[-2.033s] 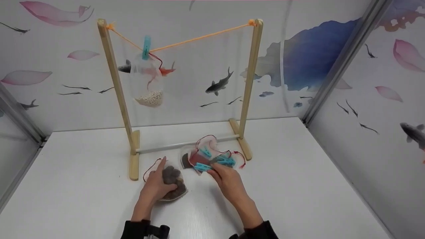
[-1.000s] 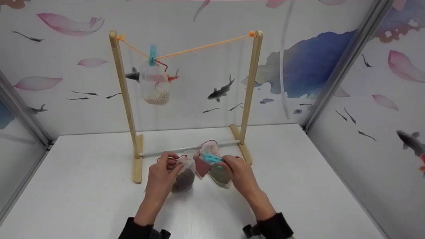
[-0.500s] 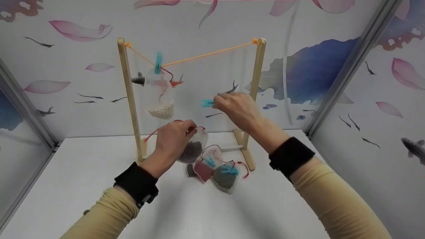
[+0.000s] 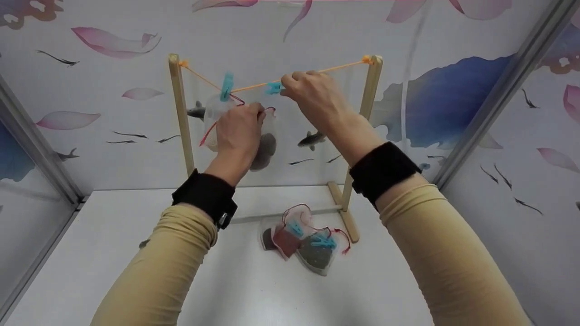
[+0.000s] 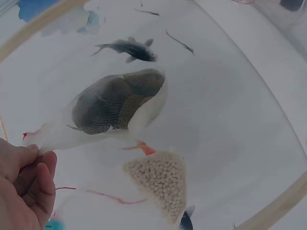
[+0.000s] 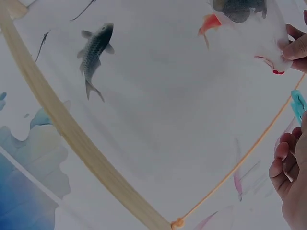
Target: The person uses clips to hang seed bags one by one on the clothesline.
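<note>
My left hand (image 4: 240,131) pinches the gathered top of a white mesh drawstring bag (image 5: 115,103) with dark stones in it, held up in the air just below the orange cord (image 4: 344,66). My right hand (image 4: 317,93) pinches a light blue clothespin (image 4: 273,88) at the cord, to the right of the bag. Whether its jaws are round the cord cannot be told. Another bag, with white pellets (image 5: 163,179), hangs from the cord by a blue clothespin (image 4: 226,87); my left hand partly covers it in the head view.
Wooden posts (image 4: 180,117) carry the cord at both ends. On the white table (image 4: 272,299) lie a red-filled bag (image 4: 285,242), a grey-green bag (image 4: 316,256) and a dark-filled bag (image 4: 268,240), with blue clothespins (image 4: 323,241) on top. Printed wall panels stand behind and beside.
My left hand took the stone bag by its top and raised it from the table toward the cord. My right hand picked up a clothespin from the pile and lifted it to the cord.
</note>
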Tool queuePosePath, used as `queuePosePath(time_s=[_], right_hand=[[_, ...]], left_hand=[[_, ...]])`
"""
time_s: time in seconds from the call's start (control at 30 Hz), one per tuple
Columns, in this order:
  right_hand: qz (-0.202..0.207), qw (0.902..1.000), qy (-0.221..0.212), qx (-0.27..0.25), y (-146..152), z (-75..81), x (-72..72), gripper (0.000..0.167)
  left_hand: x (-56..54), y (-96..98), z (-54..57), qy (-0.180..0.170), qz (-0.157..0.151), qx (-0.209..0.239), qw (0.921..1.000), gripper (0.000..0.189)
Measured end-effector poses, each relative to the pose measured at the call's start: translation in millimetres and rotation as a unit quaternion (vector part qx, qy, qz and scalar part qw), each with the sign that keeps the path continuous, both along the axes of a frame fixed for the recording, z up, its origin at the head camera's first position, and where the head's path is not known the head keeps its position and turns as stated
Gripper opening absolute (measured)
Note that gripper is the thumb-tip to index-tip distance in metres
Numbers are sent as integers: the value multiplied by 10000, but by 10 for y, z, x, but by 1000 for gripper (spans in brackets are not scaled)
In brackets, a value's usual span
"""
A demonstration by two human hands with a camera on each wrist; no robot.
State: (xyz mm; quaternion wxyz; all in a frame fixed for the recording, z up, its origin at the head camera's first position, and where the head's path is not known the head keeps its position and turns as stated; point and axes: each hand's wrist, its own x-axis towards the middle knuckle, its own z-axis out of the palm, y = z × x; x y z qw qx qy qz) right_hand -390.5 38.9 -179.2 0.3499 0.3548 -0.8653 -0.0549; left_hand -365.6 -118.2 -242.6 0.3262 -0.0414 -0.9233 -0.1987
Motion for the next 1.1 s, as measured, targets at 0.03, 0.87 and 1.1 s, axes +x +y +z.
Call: queuePosePath(time_s=[0.03, 0.87, 1.1], right_hand=[[-20, 10000, 6, -18, -18, 17, -34, 26], [-420, 9891, -498, 1317, -95, 121, 18, 32], [-618, 9920, 18, 1100, -84, -65, 19, 38]], left_hand=[[-37, -15, 20, 20, 64, 36, 10000, 24], [-62, -120, 17, 472, -523, 1295, 9891, 18], [7, -163, -83, 529, -470, 695, 9951, 20]])
